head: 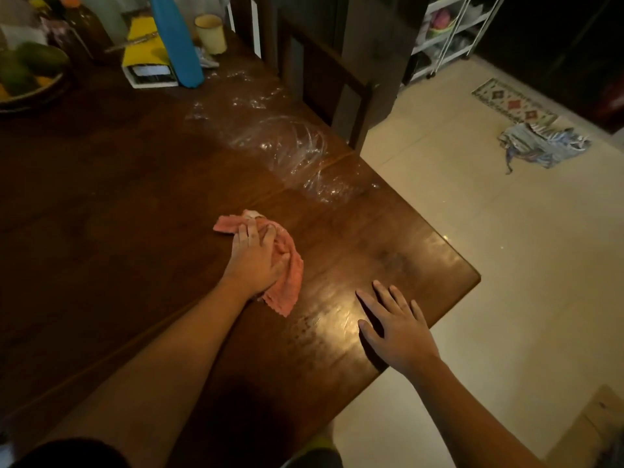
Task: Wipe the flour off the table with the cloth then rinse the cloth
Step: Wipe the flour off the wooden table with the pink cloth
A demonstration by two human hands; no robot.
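Both hands lie flat, gripping nothing: the left hand (256, 258) presses the cloth (288, 276) onto the table (101, 184) to wipe toward the flour (290, 143), the right hand (398, 336) seemingly braces nearby.

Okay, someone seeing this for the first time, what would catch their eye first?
The pink cloth, pressed under the left hand near the middle of the dark wooden table, stands out most. Beyond it, white flour smears swirl along the table's right edge, not yet wiped. The right hand lies flat on the near corner, and a tall blue bottle stands at the far end.
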